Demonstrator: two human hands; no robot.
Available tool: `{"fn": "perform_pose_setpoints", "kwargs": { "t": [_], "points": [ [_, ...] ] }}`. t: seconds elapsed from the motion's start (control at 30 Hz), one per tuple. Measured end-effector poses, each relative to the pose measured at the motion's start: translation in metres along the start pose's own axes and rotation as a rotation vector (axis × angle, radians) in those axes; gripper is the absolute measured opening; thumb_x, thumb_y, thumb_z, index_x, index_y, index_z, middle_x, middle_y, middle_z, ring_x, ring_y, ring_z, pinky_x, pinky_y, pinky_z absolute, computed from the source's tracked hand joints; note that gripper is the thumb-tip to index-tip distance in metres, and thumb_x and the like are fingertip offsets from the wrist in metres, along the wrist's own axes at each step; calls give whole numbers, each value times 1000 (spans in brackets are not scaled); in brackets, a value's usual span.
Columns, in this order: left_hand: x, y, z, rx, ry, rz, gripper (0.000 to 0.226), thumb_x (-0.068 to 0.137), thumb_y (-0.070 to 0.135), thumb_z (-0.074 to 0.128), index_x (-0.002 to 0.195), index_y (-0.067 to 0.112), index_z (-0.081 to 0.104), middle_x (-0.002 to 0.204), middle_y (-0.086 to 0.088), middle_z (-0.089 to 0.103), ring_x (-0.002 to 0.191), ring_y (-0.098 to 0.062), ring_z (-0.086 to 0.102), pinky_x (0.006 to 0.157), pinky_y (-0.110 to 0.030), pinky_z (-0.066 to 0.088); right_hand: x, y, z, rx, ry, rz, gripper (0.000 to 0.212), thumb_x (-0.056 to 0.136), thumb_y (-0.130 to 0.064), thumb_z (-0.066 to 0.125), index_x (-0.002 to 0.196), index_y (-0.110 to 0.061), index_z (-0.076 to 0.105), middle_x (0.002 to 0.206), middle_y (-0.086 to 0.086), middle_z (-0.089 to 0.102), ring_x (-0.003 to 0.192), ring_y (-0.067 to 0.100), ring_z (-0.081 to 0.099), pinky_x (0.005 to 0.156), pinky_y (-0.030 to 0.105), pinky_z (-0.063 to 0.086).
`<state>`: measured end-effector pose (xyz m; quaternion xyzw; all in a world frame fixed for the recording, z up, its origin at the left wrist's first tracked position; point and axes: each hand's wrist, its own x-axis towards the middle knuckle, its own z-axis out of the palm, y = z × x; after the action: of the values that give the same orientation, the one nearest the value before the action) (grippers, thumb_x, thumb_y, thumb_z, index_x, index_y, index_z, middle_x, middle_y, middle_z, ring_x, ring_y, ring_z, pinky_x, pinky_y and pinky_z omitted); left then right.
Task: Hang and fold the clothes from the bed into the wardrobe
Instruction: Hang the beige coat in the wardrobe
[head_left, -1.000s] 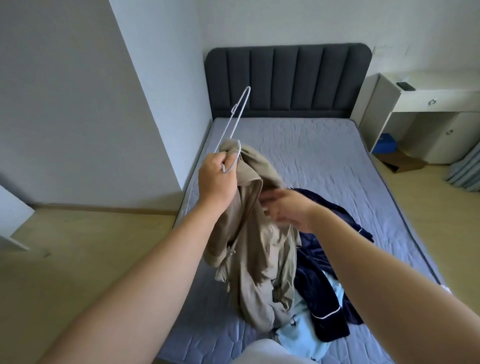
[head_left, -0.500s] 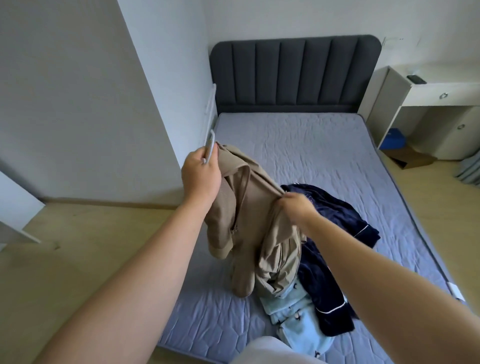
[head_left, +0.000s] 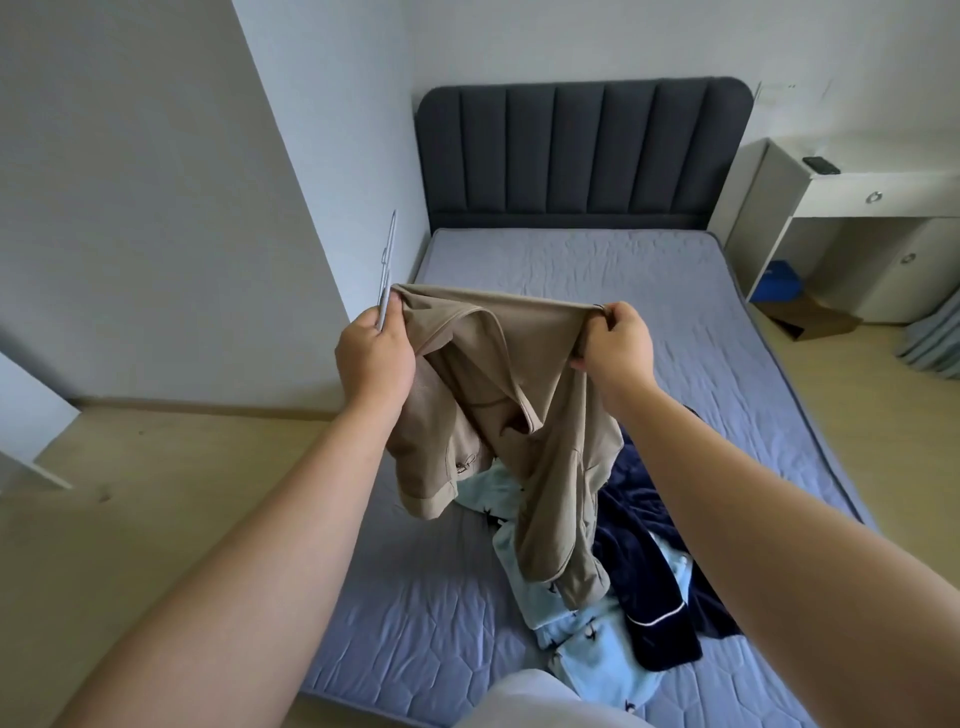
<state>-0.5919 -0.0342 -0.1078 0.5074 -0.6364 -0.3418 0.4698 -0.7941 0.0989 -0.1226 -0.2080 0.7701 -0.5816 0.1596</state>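
Note:
I hold a beige garment (head_left: 524, 395) stretched out in the air above the bed (head_left: 597, 280). My left hand (head_left: 375, 358) grips its left corner together with a thin white hanger (head_left: 387, 265) that sticks up edge-on. My right hand (head_left: 615, 340) pinches the garment's right corner. The rest of the beige cloth hangs down onto the pile. Under it lie a dark navy garment with white piping (head_left: 654, 587) and a light blue patterned garment (head_left: 587, 649) on the lilac quilted mattress.
A dark grey padded headboard (head_left: 582, 150) stands at the far end. A white wall corner (head_left: 291, 197) juts out left of the bed. A white desk (head_left: 857, 208) with a dark phone (head_left: 821, 164) stands at the right. Wooden floor (head_left: 156, 509) lies at the left.
My right hand has taken hold of the beige garment and pulled it out to the right, so the cloth is now spread taut between both hands. The hanger has turned edge-on.

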Motion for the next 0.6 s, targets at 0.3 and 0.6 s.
{"fn": "perform_pose_setpoints", "kwargs": {
  "t": [0.3,0.6],
  "points": [
    [1,-3,-1,11,18,31,55,97,47,49,53,17,41,48,3,47,52,-16,44,51,-30,33,-8,-13,-8,-124,-106,-90,21,99,-27,34,94,-22,54,86,-4,58,79,17,54,61,31,41],
    [0,-20,4,129,-51,-8,22,85,36,70,81,21,55,84,0,60,76,-22,58,65,-27,40,-16,-34,-3,-114,-240,-41,42,99,-50,45,75,-16,52,73,5,55,68,17,47,64,33,39]
  ]
}}
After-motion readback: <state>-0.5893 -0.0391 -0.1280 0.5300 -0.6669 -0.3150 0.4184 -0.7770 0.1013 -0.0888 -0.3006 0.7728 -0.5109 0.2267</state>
